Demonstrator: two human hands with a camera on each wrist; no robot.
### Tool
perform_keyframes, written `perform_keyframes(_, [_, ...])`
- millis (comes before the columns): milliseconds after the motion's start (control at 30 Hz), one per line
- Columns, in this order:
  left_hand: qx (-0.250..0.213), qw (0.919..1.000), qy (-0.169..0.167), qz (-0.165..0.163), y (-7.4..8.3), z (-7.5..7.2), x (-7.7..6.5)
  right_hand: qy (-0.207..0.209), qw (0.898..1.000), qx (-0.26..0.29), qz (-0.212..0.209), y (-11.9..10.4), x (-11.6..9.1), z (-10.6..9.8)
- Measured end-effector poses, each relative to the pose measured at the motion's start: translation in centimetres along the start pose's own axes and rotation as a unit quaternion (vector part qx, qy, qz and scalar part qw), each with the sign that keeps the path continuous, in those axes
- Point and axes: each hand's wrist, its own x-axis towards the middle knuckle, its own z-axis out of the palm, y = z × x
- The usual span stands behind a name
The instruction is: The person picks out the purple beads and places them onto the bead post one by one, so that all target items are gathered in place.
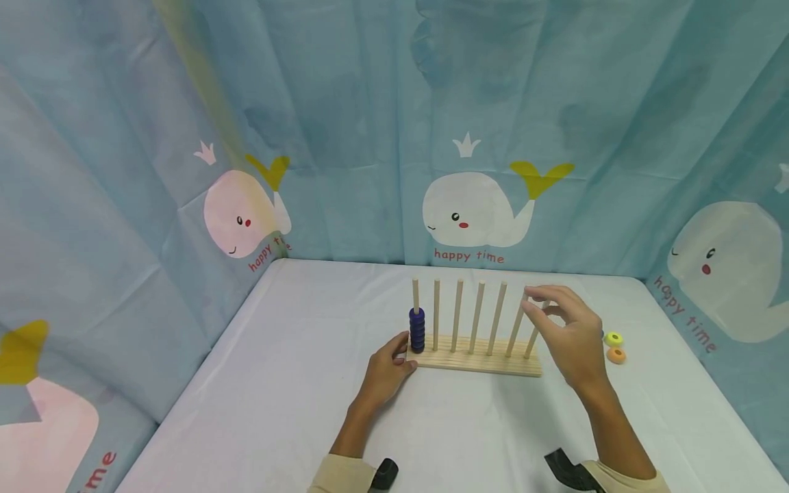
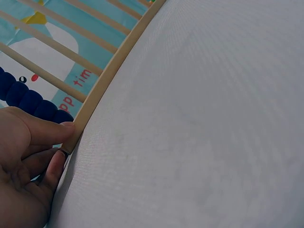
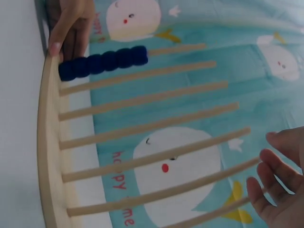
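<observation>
A wooden peg rack (image 1: 474, 363) stands on the white table, with several upright pegs in its flat base. Dark blue beads (image 1: 417, 331) are stacked on its leftmost peg, and the other pegs carry none. My left hand (image 1: 386, 373) grips the left end of the base, thumb at the front edge. At the right, my right hand (image 1: 570, 335) is raised with thumb and fingers bent and their tips apart, right at the top of a peg (image 3: 242, 168) near the right end. No bead shows between those fingers.
To the right of the rack, behind the right hand, lie a yellow-green bead (image 1: 613, 339), an orange bead (image 1: 616, 355) and a partly hidden blue piece. A blue whale-print curtain (image 1: 345, 137) surrounds the white table (image 1: 277, 383) at the back and sides.
</observation>
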Motion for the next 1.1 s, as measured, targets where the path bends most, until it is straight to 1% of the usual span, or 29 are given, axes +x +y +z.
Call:
perform_keyframes(100, [0.002,1.0,-0.001,-0.005,0.0,0.0,0.0,0.007,1.0,-0.006,0.016,0.8,-0.4,-0.5])
perform_keyframes(267, [0.002,0.9999,-0.003,-0.011,0.1,0.1,0.0,0.008,0.999,-0.032,0.042,2.0,-1.2,-1.6])
perform_keyframes(567, [-0.004,1.0,-0.001,-0.006,0.1,0.1,-0.1,0.01,0.992,-0.069,0.104,3.8,-2.5,-3.1])
perform_keyframes(800, [-0.003,1.0,0.005,-0.006,0.2,0.1,-0.2,0.025,0.986,-0.1,0.135,5.6,-3.2,-3.8])
perform_keyframes(967, [-0.003,1.0,0.005,-0.002,0.2,0.1,-0.1,0.033,0.982,-0.104,0.152,6.6,-3.4,-4.3])
perform_keyframes(1100, [0.0,1.0,0.004,-0.006,0.4,0.1,-0.1,0.032,0.981,-0.102,0.16,7.3,-3.6,-4.6])
